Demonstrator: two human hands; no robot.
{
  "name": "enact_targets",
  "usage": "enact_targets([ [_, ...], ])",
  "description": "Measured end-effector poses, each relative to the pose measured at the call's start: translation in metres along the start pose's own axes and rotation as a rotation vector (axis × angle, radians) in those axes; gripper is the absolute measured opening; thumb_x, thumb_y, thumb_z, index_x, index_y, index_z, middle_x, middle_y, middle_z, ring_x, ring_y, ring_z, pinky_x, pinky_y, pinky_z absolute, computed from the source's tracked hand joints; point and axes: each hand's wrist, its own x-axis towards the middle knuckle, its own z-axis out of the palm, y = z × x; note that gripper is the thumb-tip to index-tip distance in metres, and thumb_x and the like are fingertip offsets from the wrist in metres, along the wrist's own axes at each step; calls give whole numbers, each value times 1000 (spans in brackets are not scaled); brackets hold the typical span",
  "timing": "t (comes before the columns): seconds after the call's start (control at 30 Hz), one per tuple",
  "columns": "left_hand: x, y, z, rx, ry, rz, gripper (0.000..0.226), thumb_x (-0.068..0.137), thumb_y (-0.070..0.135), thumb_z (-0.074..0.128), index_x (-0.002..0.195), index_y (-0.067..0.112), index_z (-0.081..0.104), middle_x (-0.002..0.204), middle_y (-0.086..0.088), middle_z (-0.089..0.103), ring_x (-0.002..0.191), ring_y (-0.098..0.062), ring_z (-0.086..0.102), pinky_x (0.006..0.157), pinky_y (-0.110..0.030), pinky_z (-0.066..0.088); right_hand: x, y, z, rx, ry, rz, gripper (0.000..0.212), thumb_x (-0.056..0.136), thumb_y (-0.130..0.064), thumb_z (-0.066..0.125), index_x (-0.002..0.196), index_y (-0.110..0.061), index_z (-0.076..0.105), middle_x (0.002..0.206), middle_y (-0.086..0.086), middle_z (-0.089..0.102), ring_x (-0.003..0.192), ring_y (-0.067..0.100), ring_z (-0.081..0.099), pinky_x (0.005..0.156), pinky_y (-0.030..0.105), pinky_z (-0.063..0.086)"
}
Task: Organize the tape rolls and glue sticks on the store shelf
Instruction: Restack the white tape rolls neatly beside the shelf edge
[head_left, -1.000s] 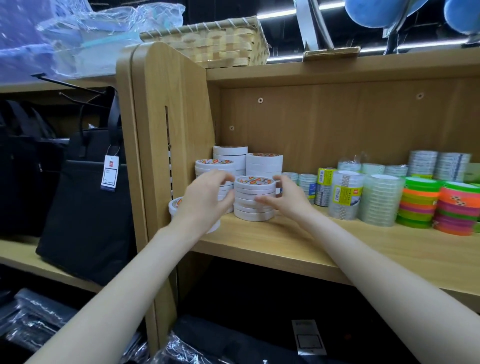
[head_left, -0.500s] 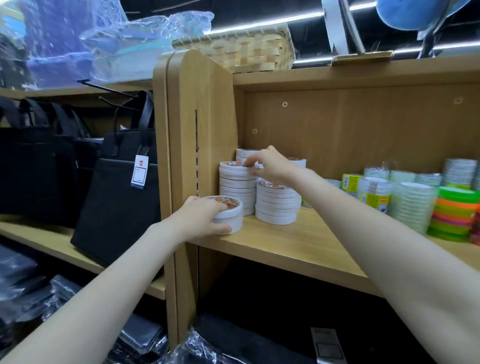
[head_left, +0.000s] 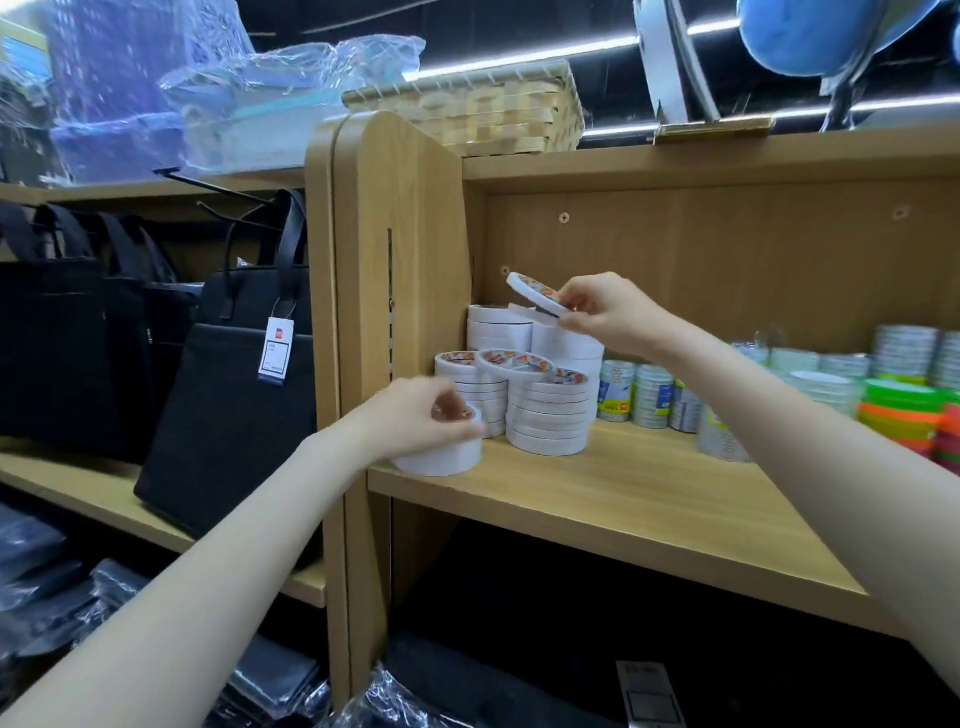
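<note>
Right hand (head_left: 605, 314) pinches thin roll (head_left: 535, 293) by its rim, tilted above far stack (head_left: 566, 340); left hand (head_left: 415, 421) grips fat roll (head_left: 441, 457) at near-left shelf (head_left: 623, 499) edge; rolls look light, stiff, edge-pinch suits

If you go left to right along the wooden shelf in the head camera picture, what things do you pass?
Wide white tape roll under the left hand → front stacks of thin white tape rolls → clear tape rolls with blue labels → stack of neon green, orange and pink tape rolls.

Left hand (head_left: 415, 415) low, fingers curled in a grip. Right hand (head_left: 605, 312) raised higher, pinching. Both forearms extended forward.
</note>
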Motion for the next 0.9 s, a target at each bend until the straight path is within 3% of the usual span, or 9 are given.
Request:
enact_targets([
  [0.07,10,5,-3,-106,182,-6,36,88,42,58,111,14,58,103,0,62,93,-14,58,82,-29,50,-7,5,-3,31,-19,30,17,85,-8,61,101,-4,65,95,14,66,80,18,54,68,23,36],
  [0.17,29,9,-3,34,290,35,35,91,28,56,123,14,52,119,-4,56,109,-20,52,90,-32,43,-13,6,-2,-73,-89,3,20,87,-8,60,105,-2,65,94,8,62,84,17,51,68,19,31],
  [0.3,48,15,0,163,210,153,34,94,25,51,128,20,54,129,1,53,122,-24,39,102,-39,34,-20,11,5,-113,-82,-25,18,90,-10,55,104,-5,64,87,3,56,91,23,46,75,22,29],
  [0.4,60,21,-2,208,213,178,26,95,24,52,117,19,64,115,3,64,112,-18,39,89,-24,33,-23,16,2,-39,-14,-3,14,89,-10,57,100,-7,66,78,-2,55,80,17,46,68,23,32],
  [0.47,63,20,-8,189,289,154,23,93,23,55,112,16,68,106,0,68,102,-20,41,80,-21,30,-24,17,0,1,-1,-5,11,89,-11,58,96,-10,66,73,-10,53,72,10,45,62,17,33],
  [0.57,64,5,-15,118,354,102,19,89,17,60,104,13,71,104,-6,69,99,-24,53,87,-31,40,-27,14,2,17,-22,-41,11,88,-8,59,97,-9,65,75,-11,52,73,11,47,60,7,34],
  [0.67,64,-3,-11,115,298,39,21,90,15,59,107,12,70,112,-9,67,106,-24,56,90,-33,41,-28,13,14,-28,-111,-66,12,86,-8,60,97,-6,66,76,-8,51,75,13,47,69,18,36],
  [0.77,65,-4,-6,68,285,1,20,91,15,57,107,12,69,113,-9,64,107,-24,55,90,-32,41,-26,13,26,15,-123,-61,13,84,-9,64,96,-7,67,74,-17,49,68,-1,45,63,8,34],
  [0.9,62,-4,-5,56,275,-35,21,93,17,55,110,13,66,114,-8,61,104,-21,55,86,-28,40,-24,18,29,144,-114,0,6,81,-14,70,86,-13,68,77,-10,59,71,0,51,72,19,41],
])
